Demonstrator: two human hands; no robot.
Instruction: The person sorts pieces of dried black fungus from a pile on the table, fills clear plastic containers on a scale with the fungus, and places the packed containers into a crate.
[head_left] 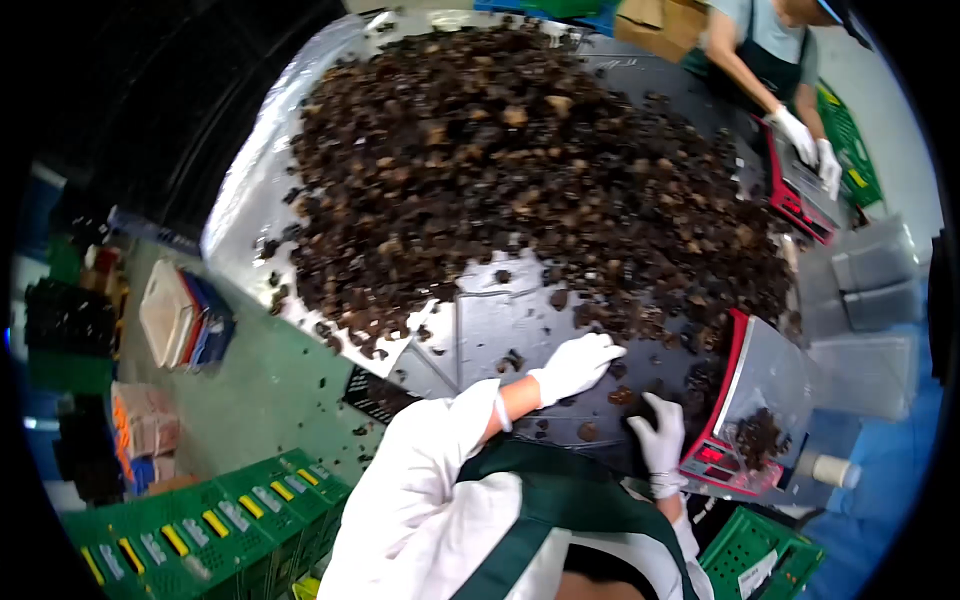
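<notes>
My left hand (578,368), in a white glove, is over the table's front part at the edge of a large heap of dark brown dried pieces (480,160). Its fingers are together, and whatever they hold is too small to make out. To its right, my right hand (660,435), also gloved, has thumb and fingers apart with nothing visible between them. A few loose pieces (587,431) lie between the hands. Beside my right hand stands a red scale (712,452) with a clear bag or tray on it, holding a small clump of dark pieces (760,438).
Clear plastic containers (862,375) stand beyond the scale at right. A co-worker's gloved hands (810,150) are at a second red scale (800,200). Green crates (215,535) line the lower left; another green crate (760,555) is at lower right, near a white roll (835,471).
</notes>
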